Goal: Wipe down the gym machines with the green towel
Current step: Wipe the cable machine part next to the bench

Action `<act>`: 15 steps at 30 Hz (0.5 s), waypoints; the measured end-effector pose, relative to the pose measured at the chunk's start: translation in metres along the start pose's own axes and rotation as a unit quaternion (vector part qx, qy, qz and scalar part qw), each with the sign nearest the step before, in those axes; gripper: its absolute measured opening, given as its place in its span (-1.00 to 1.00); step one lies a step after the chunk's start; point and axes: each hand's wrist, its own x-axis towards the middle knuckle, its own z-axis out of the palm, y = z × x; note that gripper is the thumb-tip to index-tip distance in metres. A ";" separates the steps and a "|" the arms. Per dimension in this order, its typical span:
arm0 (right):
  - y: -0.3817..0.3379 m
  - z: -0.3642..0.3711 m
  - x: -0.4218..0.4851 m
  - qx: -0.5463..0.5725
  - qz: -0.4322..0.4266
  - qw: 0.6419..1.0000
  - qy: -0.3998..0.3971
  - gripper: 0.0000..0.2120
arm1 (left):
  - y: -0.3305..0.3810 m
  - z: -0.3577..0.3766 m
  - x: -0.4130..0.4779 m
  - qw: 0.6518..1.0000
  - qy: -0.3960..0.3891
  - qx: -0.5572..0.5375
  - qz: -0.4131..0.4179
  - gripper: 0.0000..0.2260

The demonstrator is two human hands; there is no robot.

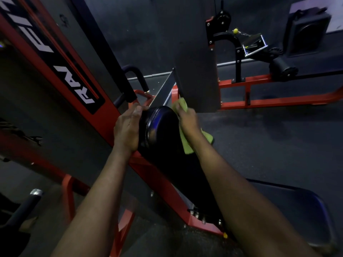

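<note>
I see dim light and a dark speckled rubber floor. My landmark is the grey panel hanging at centre. Right of it sits a black speaker box against a pale wall strip. A thin light floor line runs behind it.

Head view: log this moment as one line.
left hand: braces black padded vinyl backrest | right hand: presses crumpled green towel on pad's right edge | stage: wiping

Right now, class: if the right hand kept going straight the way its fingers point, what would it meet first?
Probably the grey panel just beyond the right hand and green towel; depth is unclear.
</note>
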 end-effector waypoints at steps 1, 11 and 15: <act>-0.019 0.001 -0.005 0.006 -0.030 1.000 -0.003 -0.47 | -0.004 0.000 0.001 1.000 -0.003 0.029 -0.001 -0.68; 0.103 -0.025 -0.010 0.053 0.093 0.994 0.005 -0.65 | -0.005 0.002 0.001 0.996 -0.001 0.081 0.022 -0.70; 0.172 -0.020 0.038 0.028 0.121 0.992 -0.017 -0.27 | -0.010 0.003 0.005 0.993 0.004 0.110 0.037 -0.75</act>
